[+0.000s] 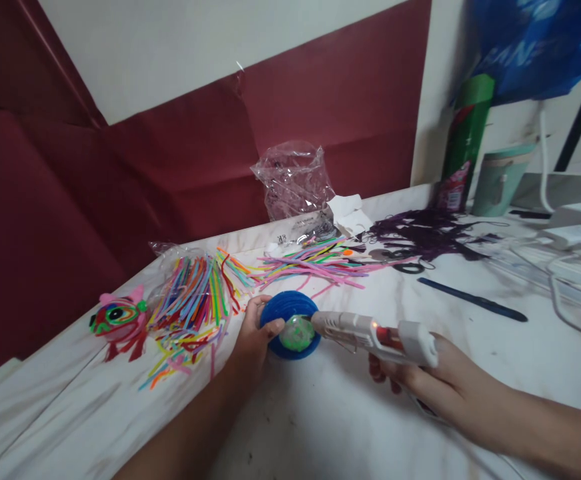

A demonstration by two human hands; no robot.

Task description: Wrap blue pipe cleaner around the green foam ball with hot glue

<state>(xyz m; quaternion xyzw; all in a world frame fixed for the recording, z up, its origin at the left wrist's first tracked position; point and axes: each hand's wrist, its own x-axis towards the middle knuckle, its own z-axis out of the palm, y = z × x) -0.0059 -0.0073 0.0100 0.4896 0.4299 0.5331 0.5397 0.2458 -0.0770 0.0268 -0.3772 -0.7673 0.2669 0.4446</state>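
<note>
Glue gun (355, 328), gripped by the right hand (435, 380), points at the blue disc (280, 308), which the left hand (255, 339) pinches by its left edge. A green-mottled clear piece (297, 333) sits on the disc; gluing looks unfinished, with pipe cleaners (190, 293) lying unused left of the disc.

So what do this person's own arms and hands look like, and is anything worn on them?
The left hand and right hand are bare, without gloves. No sleeve, watch or bracelet shows on the left forearm or right forearm within the frame. Some fingers are hidden, so I can't rule out a ring.
</note>
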